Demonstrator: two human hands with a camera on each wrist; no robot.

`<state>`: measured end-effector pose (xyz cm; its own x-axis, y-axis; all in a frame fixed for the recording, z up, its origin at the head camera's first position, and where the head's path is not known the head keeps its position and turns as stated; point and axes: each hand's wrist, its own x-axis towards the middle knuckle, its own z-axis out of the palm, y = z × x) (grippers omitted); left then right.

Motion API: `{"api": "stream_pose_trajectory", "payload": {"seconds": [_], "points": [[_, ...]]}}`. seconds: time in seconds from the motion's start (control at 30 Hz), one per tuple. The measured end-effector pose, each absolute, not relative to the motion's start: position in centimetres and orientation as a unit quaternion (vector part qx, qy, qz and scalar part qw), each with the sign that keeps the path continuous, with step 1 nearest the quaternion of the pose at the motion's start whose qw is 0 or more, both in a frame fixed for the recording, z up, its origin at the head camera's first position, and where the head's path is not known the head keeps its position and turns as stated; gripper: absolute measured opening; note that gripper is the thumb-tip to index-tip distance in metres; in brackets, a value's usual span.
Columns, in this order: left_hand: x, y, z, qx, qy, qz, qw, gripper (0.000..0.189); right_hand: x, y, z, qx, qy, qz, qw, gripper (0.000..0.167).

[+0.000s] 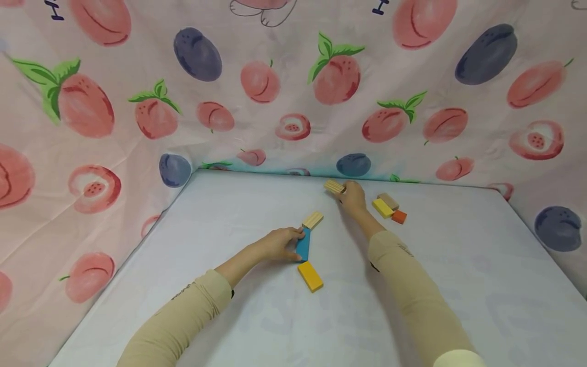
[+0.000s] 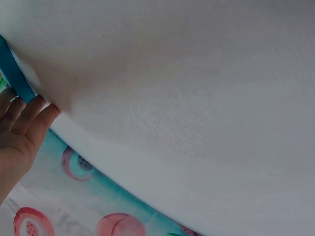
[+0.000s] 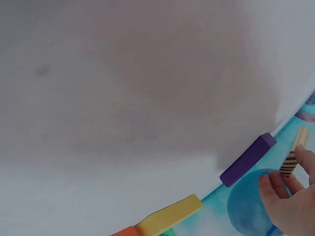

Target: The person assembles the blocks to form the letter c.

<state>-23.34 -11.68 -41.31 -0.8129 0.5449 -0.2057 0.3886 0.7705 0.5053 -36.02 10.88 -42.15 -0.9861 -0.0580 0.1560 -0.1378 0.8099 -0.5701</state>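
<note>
My left hand point(image 1: 278, 245) grips a blue block point(image 1: 303, 245) on the white tabletop, its thumb at the near end and its fingers at the far end. In the left wrist view, fingertips point(image 2: 34, 101) lie right by the blue block point(image 2: 14, 71). A light wooden block point(image 1: 313, 220) lies just beyond the blue one, and an orange-yellow block point(image 1: 311, 277) lies just in front of it. Farther back, my right hand point(image 1: 354, 199) pinches a striped wooden block point(image 1: 335, 186) between thumb and fingers. The right wrist view shows this striped wooden block point(image 3: 294, 152) at the fingertips.
Right of my right hand lie a yellow block point(image 1: 382, 208), a plain wooden block point(image 1: 388, 201) and a small orange-red block point(image 1: 399, 217). A purple block point(image 3: 248, 160) shows in the right wrist view. Fruit-printed cloth point(image 1: 259, 81) hangs behind the white table point(image 1: 220, 204).
</note>
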Motion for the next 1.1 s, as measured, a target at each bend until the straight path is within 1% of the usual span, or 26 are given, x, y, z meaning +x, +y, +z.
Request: {"api": "stream_pose_trajectory", "payload": {"seconds": [0.17,0.27,0.47,0.57,0.8,1.1], "points": [[-23.4,-11.7,-41.3,0.252,0.925,0.225,0.173,0.063,-35.9,11.9,-42.1,0.075,-0.948,0.302,0.062,0.034],[-23.4,-11.7,-41.3,0.253,0.925,0.225,0.173,0.063,-36.3,12.7,-42.2,0.093,-0.947,0.304,0.051,0.035],[-23.4,-11.7,-41.4,0.254,0.925,0.224,0.17,0.062,-36.6,14.1,-42.1,0.159,-0.944,0.286,0.048,0.032],[-23.5,-11.7,-41.4,0.257,0.925,0.223,0.169,0.062,-36.5,14.6,-42.0,0.185,-0.94,0.284,0.041,0.033],[-23.5,-11.7,-41.4,0.262,0.925,0.219,0.166,0.062,-35.9,14.9,-41.8,0.206,-0.939,0.275,0.012,0.036],[-23.3,-11.7,-41.3,0.256,0.925,0.222,0.17,0.063,-35.4,15.0,-41.8,0.232,-0.936,0.264,0.0,0.036]]}}
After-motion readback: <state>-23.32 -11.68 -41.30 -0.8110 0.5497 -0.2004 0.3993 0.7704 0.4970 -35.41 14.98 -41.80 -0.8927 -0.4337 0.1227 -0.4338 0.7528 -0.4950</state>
